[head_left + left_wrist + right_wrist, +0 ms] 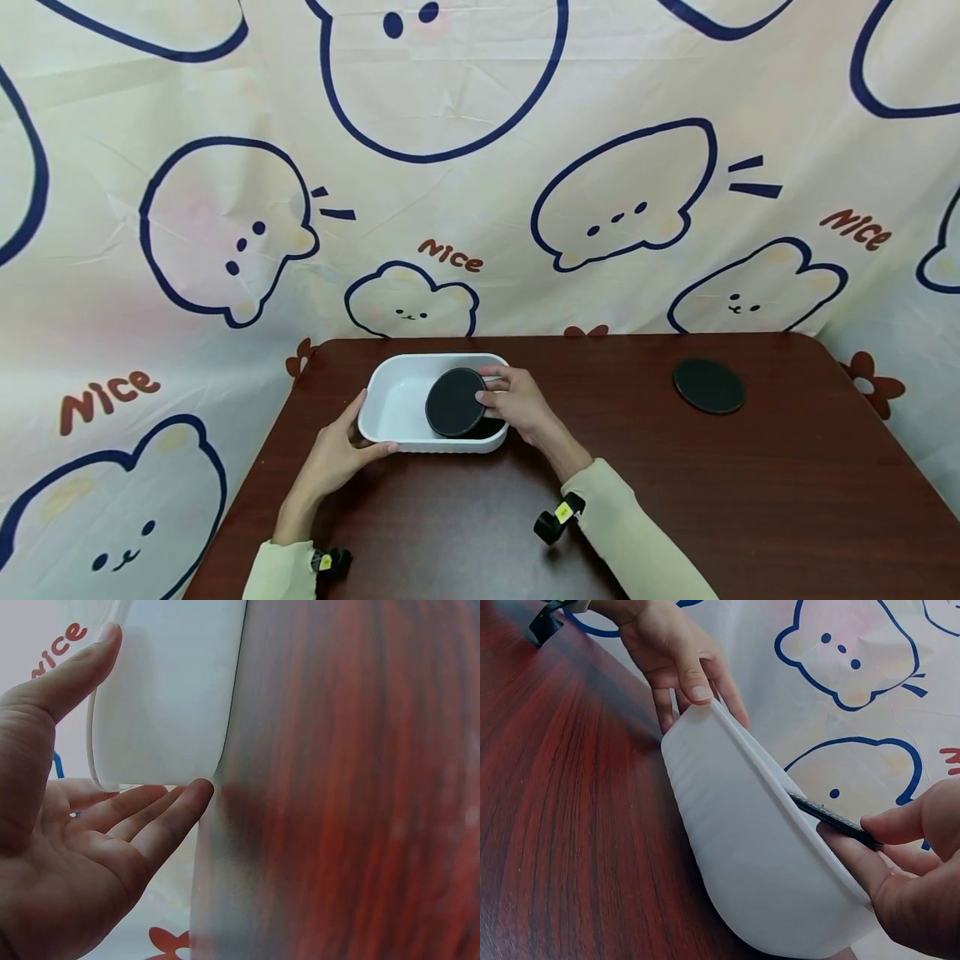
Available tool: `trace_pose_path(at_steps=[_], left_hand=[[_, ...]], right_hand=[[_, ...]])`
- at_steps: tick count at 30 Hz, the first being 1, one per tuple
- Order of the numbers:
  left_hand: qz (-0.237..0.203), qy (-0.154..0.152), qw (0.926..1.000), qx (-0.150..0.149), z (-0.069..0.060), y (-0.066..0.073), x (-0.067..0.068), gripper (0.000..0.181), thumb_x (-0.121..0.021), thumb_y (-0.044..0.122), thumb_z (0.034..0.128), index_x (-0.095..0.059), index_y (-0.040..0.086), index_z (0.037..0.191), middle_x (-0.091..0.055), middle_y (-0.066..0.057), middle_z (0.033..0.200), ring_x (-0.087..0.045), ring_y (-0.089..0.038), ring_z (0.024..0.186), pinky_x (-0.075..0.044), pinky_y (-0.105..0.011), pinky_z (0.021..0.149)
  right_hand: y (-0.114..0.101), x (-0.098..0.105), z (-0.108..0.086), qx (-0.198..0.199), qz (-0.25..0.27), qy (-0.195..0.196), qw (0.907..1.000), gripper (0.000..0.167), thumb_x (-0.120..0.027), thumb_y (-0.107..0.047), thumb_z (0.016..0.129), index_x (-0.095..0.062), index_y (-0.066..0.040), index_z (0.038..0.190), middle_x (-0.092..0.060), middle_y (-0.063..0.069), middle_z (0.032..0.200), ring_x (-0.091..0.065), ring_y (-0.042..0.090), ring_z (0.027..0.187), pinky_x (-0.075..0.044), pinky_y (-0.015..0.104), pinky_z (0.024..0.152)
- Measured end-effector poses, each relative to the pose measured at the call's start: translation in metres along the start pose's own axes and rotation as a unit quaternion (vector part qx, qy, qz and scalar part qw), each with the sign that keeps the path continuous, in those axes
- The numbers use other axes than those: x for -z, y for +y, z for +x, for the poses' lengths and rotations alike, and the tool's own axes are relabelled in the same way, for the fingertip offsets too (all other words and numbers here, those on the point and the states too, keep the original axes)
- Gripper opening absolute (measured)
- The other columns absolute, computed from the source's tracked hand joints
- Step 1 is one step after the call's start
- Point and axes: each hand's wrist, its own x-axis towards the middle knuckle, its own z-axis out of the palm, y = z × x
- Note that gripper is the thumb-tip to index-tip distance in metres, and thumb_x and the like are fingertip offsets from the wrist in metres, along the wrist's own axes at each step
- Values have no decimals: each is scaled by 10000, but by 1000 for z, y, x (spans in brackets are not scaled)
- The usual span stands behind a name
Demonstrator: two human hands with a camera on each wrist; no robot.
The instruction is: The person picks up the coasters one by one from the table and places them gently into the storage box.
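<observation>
A white rectangular dish (pixel 397 421) with rounded corners sits on the brown table. My left hand (pixel 333 454) holds its left end, thumb along the near side and fingers at the end wall; the left wrist view shows the fingers (pixel 176 821) against that wall. Between thumb and fingers, my right hand (pixel 521 408) pinches a thin black round coaster (pixel 454 402) by its right edge. The coaster tilts inside the dish, partly above the rim, and its edge shows in the right wrist view (pixel 832 817). Something dark lies beneath it; whether shadow or object, I cannot tell.
A second black round coaster (pixel 708 386) lies flat at the table's far right. Behind the table (pixel 750 483) hangs a pale cloth (pixel 510 208) with cartoon bears, meeting the far edge. Small black devices are strapped to both wrists.
</observation>
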Motion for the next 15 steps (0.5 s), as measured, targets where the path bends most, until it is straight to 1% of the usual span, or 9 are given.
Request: trace_pose_path(at_steps=[2,4,5,7,9,10,11,12,15], left_hand=[[-5,7,10000,-12,-1,0,0,1178,-919,422,857,-194,92,1725,-413,-252,1688,-578,-442,1439,-563,-533,1087],[-5,22,10000,-24,-1,-1,-1,1176,-920,420,856,-198,94,1725,-424,-253,1681,-594,-438,1423,-572,-529,1079],[-9,31,10000,-28,-1,-1,-2,1177,-923,418,853,-201,98,1725,-431,-250,1678,-601,-434,1417,-575,-526,1076],[-7,45,10000,-37,-1,-1,-3,1182,-930,417,845,-206,102,1724,-440,-245,1674,-607,-429,1411,-577,-522,1073],[-7,55,10000,-53,-1,-2,-3,1188,-935,414,839,-206,102,1724,-440,-242,1675,-602,-430,1417,-576,-521,1072],[-13,44,10000,-64,-1,-1,-3,1188,-933,413,841,-203,100,1725,-436,-244,1676,-597,-433,1421,-575,-521,1072],[-19,49,10000,-63,-1,-1,-3,1193,-936,413,838,-201,103,1726,-433,-240,1679,-587,-434,1433,-571,-523,1076],[-25,47,10000,-62,0,-1,-3,1194,-935,413,838,-199,104,1726,-428,-238,1683,-578,-433,1442,-569,-524,1078],[-12,34,10000,-55,0,-1,-2,1199,-931,427,840,-192,102,1727,-408,-244,1694,-547,-446,1468,-557,-530,1088]], right_hand=[[-1,-1,-2,95,-344,-5,9994,446,-705,-14,1010,-634,-15,1450,-707,250,1323,-774,260,1051,-667,384,892],[-3,-1,-5,308,-998,80,9945,440,-717,-67,1015,-643,-24,1447,-707,233,1341,-763,303,1133,-657,428,939],[-4,-1,-7,458,-1372,156,9894,444,-720,-92,1017,-643,-25,1449,-706,226,1356,-752,326,1176,-647,449,969],[-7,-2,-11,759,-2054,352,9751,466,-726,-134,1017,-638,-29,1462,-701,213,1391,-725,359,1247,-622,487,1021],[-10,-1,-15,1003,-2494,533,9617,491,-728,-171,1019,-625,-44,1482,-696,196,1420,-702,369,1296,-599,507,1060],[-11,0,-17,1121,-2579,574,9579,501,-730,-171,1018,-618,-40,1488,-692,201,1425,-696,378,1304,-595,517,1064],[-12,2,-19,1181,-2526,576,9586,510,-732,-170,1017,-612,-36,1494,-688,207,1432,-691,388,1313,-593,520,1067],[-14,3,-21,1201,-2409,550,9615,519,-734,-165,1015,-605,-30,1499,-685,216,1431,-689,394,1314,-594,523,1064],[-15,11,-25,1153,-1948,470,9729,518,-739,-147,1011,-606,-29,1497,-690,231,1413,-702,380,1299,-603,509,1053]])
